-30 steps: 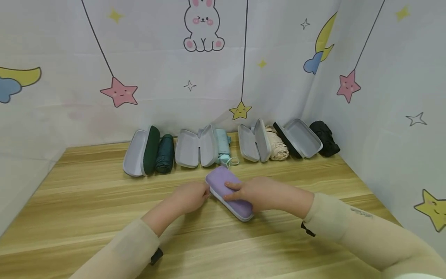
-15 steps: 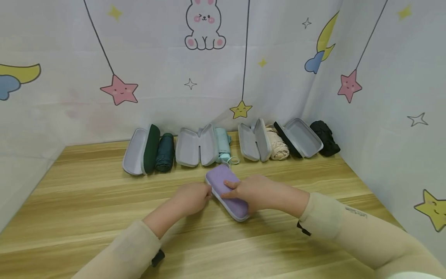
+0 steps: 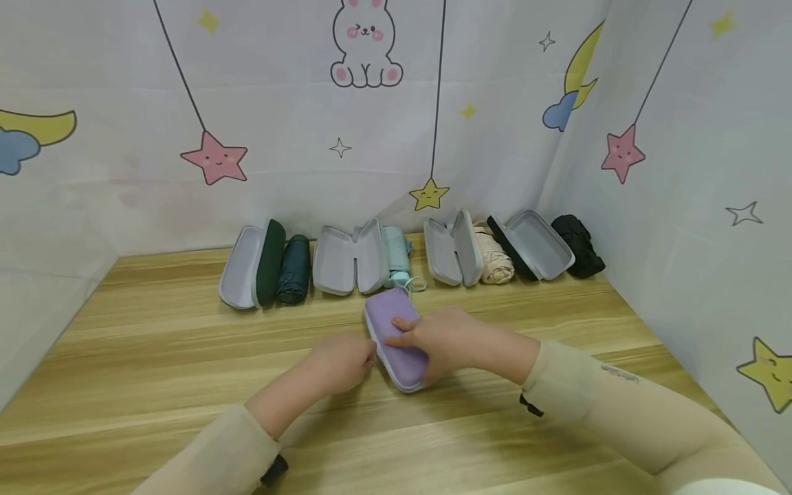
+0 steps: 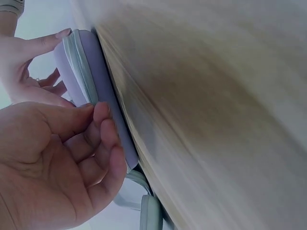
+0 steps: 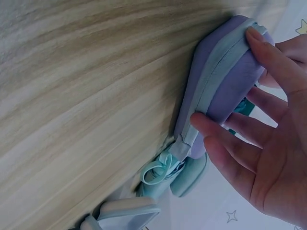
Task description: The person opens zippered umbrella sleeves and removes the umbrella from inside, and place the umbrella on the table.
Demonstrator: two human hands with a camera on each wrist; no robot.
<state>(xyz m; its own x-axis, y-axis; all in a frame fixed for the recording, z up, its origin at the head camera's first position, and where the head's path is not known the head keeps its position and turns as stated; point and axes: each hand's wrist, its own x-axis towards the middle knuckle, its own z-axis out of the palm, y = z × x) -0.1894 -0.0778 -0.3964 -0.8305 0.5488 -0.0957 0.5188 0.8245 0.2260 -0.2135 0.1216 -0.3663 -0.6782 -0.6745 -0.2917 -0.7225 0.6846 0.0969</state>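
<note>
A purple zippered hard case (image 3: 385, 311) lies on the table at the centre of the head view, its long side slanting slightly. My left hand (image 3: 343, 361) is at the case's left side. In the left wrist view its thumb and forefinger pinch at the pale zipper band (image 4: 76, 60), hiding the zipper pull between them. My right hand (image 3: 448, 340) grips the case from the right, two digits across the lid. In the right wrist view, its thumb and fingertips press along the pale band (image 5: 216, 76) on that side. The case appears closed.
Along the back of the wooden table (image 3: 185, 371) stand open cases beside folded umbrellas: a green case (image 3: 270, 265) with a dark green umbrella (image 3: 293, 270), a grey-lined case (image 3: 337, 261) by a light blue umbrella (image 3: 396, 251), then a beige umbrella (image 3: 493, 258) and a black umbrella (image 3: 577, 246).
The purple case has turned, its near end swinging to the left. My right hand has moved left with it. My left hand has slid slightly toward the near end along the zipper side.
</note>
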